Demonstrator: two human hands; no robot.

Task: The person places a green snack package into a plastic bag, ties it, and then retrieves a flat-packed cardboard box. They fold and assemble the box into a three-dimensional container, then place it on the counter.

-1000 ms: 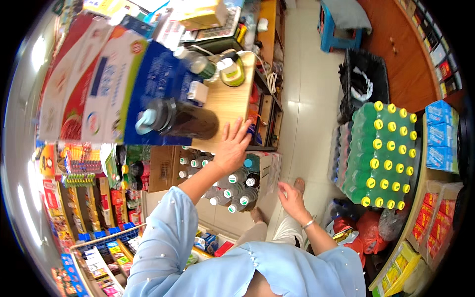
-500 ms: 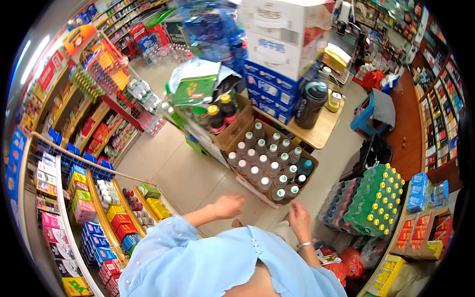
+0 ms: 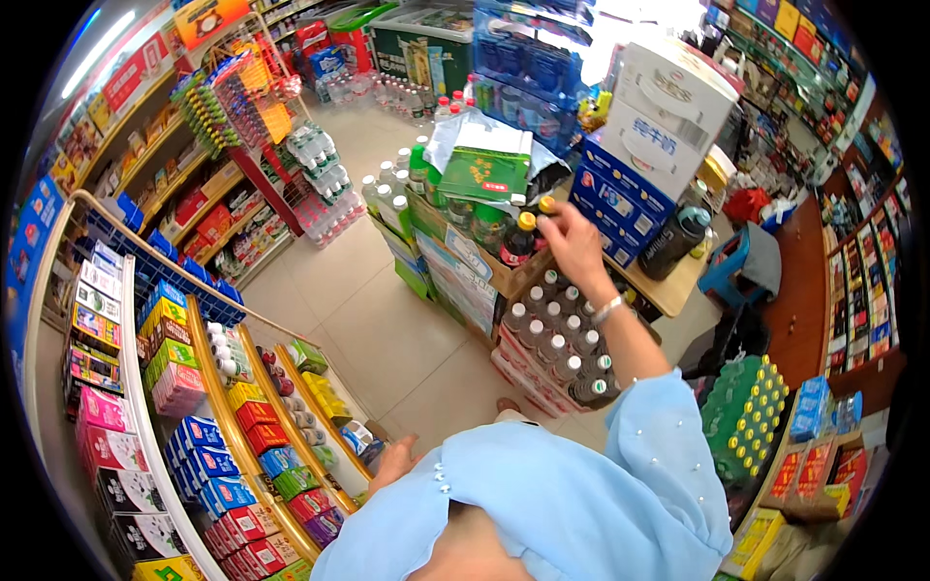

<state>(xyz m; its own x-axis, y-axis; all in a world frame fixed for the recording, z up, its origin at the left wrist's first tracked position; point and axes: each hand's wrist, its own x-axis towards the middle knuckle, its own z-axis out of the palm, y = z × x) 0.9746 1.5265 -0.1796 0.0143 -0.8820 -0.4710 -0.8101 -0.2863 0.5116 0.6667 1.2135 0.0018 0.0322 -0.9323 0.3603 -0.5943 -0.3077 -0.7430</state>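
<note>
My right hand [image 3: 575, 238] reaches into an open carton [image 3: 499, 275]. Its fingers are closed at the neck of a dark bottle with a yellow cap [image 3: 547, 205]; the hand hides most of that bottle. Just left of it stands another dark bottle with a yellow cap and red label [image 3: 523, 237]. Below my right wrist is a carton of clear, white-capped bottles [image 3: 559, 347], packed upright in rows. My left hand [image 3: 393, 461] hangs low at my side, fingers apart and holding nothing, beside the low snack shelf.
A green flat box [image 3: 481, 169] lies on top of the bottles. Stacked blue and white cartons [image 3: 630, 194] and a dark tumbler [image 3: 675, 242] stand on a wooden table. Shelving with small packs [image 3: 252, 436] runs along the left. Green bottles in shrink-wrap [image 3: 741, 416] stand at right.
My right hand has moved up and forward from beside the white-capped bottles to the yellow-capped ones. The left hand has dropped back to my side. My view has turned left.
</note>
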